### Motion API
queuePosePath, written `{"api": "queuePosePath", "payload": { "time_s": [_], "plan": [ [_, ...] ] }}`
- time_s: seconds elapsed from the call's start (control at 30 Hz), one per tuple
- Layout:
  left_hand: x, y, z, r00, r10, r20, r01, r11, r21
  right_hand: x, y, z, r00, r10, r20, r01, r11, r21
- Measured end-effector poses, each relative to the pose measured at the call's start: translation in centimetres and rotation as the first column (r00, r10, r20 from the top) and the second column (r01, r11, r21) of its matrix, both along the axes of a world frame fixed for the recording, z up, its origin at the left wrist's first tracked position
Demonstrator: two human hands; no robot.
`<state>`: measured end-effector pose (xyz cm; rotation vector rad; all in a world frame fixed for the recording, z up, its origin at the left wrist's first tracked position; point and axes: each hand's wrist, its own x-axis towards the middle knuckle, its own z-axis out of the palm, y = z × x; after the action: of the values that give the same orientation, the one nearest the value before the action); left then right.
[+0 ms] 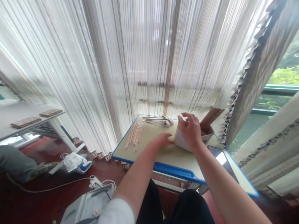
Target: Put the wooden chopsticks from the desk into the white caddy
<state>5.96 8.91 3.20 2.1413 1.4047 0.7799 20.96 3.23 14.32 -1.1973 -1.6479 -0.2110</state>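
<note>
My left hand (pixel 164 140) is beside the near left side of a pale container (pixel 183 142), fingers stretched toward it and slightly blurred; I see nothing in them. Over the container's left rim is my right hand (pixel 192 129), its fingers curled around a small pale bit (pixel 179 118) that I cannot make out. Brown chopsticks (pixel 211 116) lean out of the container's right side. To the left, several light wooden chopsticks (pixel 134 135) lie loosely side by side on the table. Metal spoons (pixel 167 122) lie at the back edge; their handles point left.
The small table (pixel 149 155) has a blue edge and a blue handle (pixel 174 170) in front. A dark phone or tablet (pixel 220 158) lies at the right. Striped curtains (pixel 144 56) hang behind. A power strip (pixel 94 183) and cords lie on the floor; another person's leg (pixel 20 165) shows left.
</note>
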Motion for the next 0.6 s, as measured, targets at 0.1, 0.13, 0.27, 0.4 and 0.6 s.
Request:
{"api": "queuePosePath", "payload": {
  "time_s": [0.1,0.13,0.27,0.4,0.6],
  "plan": [
    [-6.2,-0.2,1.4,0.988,0.149,-0.040,-0.147,0.988,0.052,-3.6,-0.9,-0.9,0.984,0.165,-0.068,-0.161,0.985,0.055],
    [-8.6,-0.5,1.7,0.957,0.290,-0.028,-0.285,0.952,0.110,-4.8,-0.7,-1.7,0.973,0.193,-0.125,-0.189,0.981,0.046],
    [-16.4,-2.8,1.1,0.766,0.642,0.019,-0.629,0.744,0.224,-10.3,1.6,-6.3,0.926,0.220,-0.307,-0.267,0.956,-0.120],
    [-19.4,-4.2,-1.2,0.726,0.686,0.039,-0.685,0.718,0.120,-15.1,2.3,-11.1,0.932,0.358,-0.058,-0.345,0.827,-0.444],
    [-19.7,-3.7,-3.1,0.762,0.646,-0.046,-0.641,0.762,0.089,-16.9,0.5,-12.7,0.811,0.491,0.319,-0.265,0.794,-0.547]
  ]
}}
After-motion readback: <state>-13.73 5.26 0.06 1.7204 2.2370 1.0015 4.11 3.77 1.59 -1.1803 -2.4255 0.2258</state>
